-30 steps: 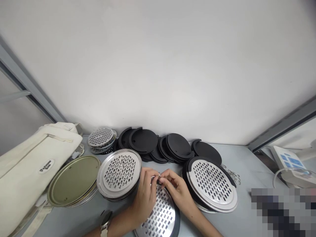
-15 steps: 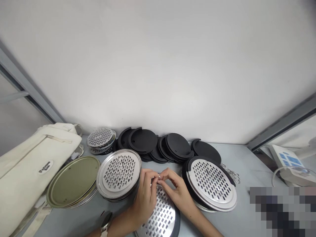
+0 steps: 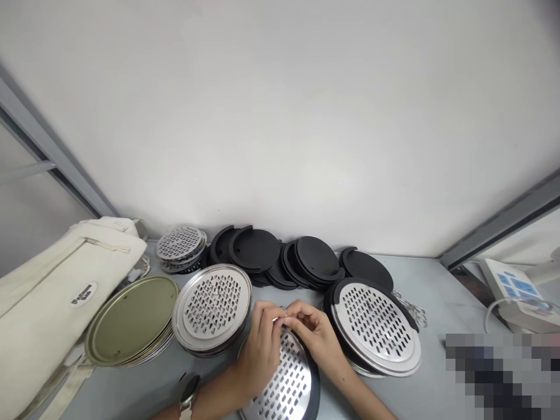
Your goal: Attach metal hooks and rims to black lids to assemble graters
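Note:
My left hand (image 3: 263, 345) and my right hand (image 3: 315, 333) meet at their fingertips. Both pinch a small shiny metal wire piece (image 3: 286, 312), mostly covered by the fingers; its exact kind is hard to make out. Directly beneath the hands lies a round metal grater plate (image 3: 286, 382) with rows of slots and a black rim on its right side. A stack topped by a slotted grater disc (image 3: 371, 321) with a black edge guard is just right of my right hand. Left of my left hand, another stack carries a round grater disc (image 3: 214, 304).
Black round covers (image 3: 317, 256) line the wall. Smaller grater discs (image 3: 178, 243) are stacked at the back left, with olive round plates (image 3: 133, 318) in front. A cream bag (image 3: 65, 274) fills the left. Metal wire loops (image 3: 411, 309) and a white device (image 3: 518, 291) are on the right.
The fingers have shifted slightly around the small metal wire piece, still pinched between both hands. The whole view has moved a little; the discs and covers stay in place.

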A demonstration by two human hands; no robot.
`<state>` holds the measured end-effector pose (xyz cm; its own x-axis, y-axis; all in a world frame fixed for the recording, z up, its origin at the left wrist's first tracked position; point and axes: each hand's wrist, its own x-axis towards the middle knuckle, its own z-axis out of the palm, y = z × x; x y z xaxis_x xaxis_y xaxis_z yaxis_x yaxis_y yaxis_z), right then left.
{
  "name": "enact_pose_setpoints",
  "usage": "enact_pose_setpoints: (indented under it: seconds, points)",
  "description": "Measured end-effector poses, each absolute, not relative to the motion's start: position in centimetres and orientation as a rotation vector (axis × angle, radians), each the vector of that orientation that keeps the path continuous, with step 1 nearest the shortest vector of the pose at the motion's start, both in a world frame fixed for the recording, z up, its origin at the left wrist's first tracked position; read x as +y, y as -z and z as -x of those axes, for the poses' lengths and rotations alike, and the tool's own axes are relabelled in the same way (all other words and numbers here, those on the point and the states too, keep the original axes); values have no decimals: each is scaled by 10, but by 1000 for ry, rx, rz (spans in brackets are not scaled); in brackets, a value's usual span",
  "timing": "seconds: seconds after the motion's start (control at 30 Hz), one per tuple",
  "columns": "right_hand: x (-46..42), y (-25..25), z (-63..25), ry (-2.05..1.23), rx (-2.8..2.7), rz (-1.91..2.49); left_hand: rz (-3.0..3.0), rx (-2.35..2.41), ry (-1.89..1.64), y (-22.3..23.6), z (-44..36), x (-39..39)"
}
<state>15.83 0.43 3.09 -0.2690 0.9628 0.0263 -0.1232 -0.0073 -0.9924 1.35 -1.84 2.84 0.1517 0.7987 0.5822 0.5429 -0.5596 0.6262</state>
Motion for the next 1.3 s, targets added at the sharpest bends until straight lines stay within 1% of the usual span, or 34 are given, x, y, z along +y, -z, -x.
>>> enact_pose_setpoints:
  seconds: [0.1,0.2,0.27,0.43,0.53,0.7,0.9,0.97,1.1,1.3]
  points:
    - [6,-29,-158,-1519,-1265,952,-2171,1292,-1332,-32,-15,-18]
    - [6,-31,-157,-1499,-1300,965,-2142,1293,-1307,-33,-15,-17]
    - [5,-34,-157,-1405,-1405,980,-2119,1288,-1310,-32,-14,-17]
    - [2,-38,-162,-1025,-1743,1001,-2088,1253,-1330,-29,-13,-16]
    - [2,-36,-165,-958,-1797,986,-2088,1242,-1330,-29,-13,-14]
    - [3,-35,-164,-1090,-1681,1031,-2117,1248,-1402,-27,-14,-12]
    - [9,-33,-162,-1498,-1384,1012,-2269,1174,-1408,-25,-13,-14]
    - [11,-33,-161,-1572,-1328,981,-2264,1168,-1406,-26,-13,-14]
    - [10,-34,-161,-1576,-1316,931,-2180,1217,-1422,-27,-14,-14]
    - [7,-33,-161,-1455,-1436,891,-2157,1228,-1547,-22,-12,-16]
